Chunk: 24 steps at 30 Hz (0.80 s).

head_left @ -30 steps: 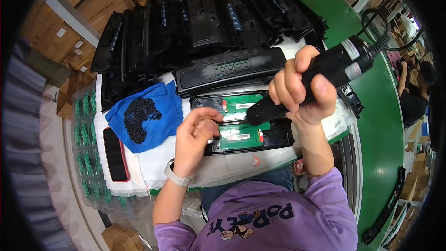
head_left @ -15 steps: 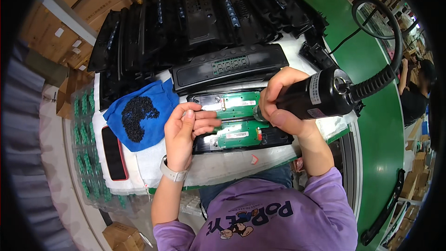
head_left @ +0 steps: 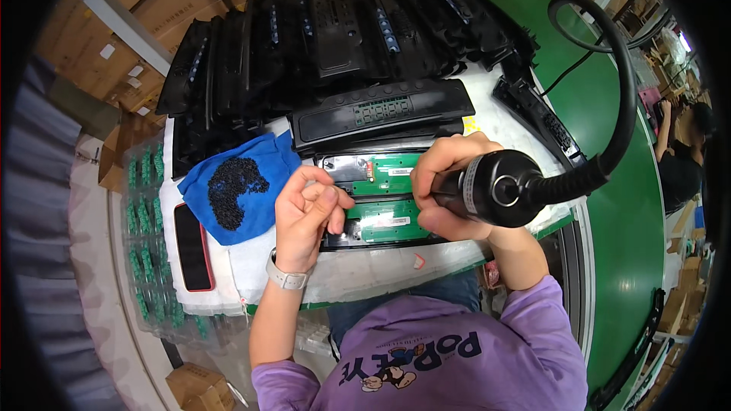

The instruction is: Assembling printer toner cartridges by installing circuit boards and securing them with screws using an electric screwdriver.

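The right hand (head_left: 449,190) was wrapped around a black power tool (head_left: 508,186) over 2 green circuit boards (head_left: 381,217) in black housings (head_left: 347,169) near the front edge of the tabletop (head_left: 362,262). The left hand (head_left: 306,217) curled beside them, its grip impossible to tell. Small black pieces (head_left: 227,202) lay on a blue cloth (head_left: 266,215) toward the left edge.

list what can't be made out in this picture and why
All in the head view:
Tip of the tool: hidden by the right hand and the tool's own body.
Right ends of the upper board and lower board: covered by the right hand and tool.
Whether the left hand pinches anything: its curled shape hides it.
Exact shape of the black bits on the cloth: too small.
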### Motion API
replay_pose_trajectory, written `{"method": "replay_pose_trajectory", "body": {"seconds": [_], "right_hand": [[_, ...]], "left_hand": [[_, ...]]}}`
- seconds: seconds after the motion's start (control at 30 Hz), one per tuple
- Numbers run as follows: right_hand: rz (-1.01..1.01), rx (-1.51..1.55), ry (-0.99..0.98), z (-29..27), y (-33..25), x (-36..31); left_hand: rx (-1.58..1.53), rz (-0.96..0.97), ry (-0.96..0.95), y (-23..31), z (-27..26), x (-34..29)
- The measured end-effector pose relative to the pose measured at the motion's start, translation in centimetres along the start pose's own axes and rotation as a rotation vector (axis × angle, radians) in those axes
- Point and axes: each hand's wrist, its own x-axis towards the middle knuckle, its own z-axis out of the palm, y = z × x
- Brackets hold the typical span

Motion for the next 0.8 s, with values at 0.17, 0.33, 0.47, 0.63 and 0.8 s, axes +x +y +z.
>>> {"method": "replay_pose_trajectory", "body": {"seconds": [0.17, 0.33, 0.47, 0.63, 0.8], "right_hand": [[0.199, 0.523, 0.166, 0.1, -1.0, -1.0], [-0.196, 0.857, 0.32, 0.0, -0.2, 0.1], [-0.217, 0.885, 0.363, -0.1, 0.6, 0.0], [-0.191, 0.89, 0.363, 0.3, 0.9, -0.1], [-0.131, 0.865, 0.402, 0.6, 0.7, -0.1]], "left_hand": [[0.144, -0.117, -0.042, 0.0, 0.0, -0.3], [0.352, -0.042, -0.016, -0.2, 1.1, -0.6], [0.361, -0.039, -0.052, -0.4, 1.5, -0.7], [0.342, -0.086, -0.065, -0.5, 1.5, -0.6], [0.361, -0.094, -0.071, -0.8, 1.5, -0.6]]}}
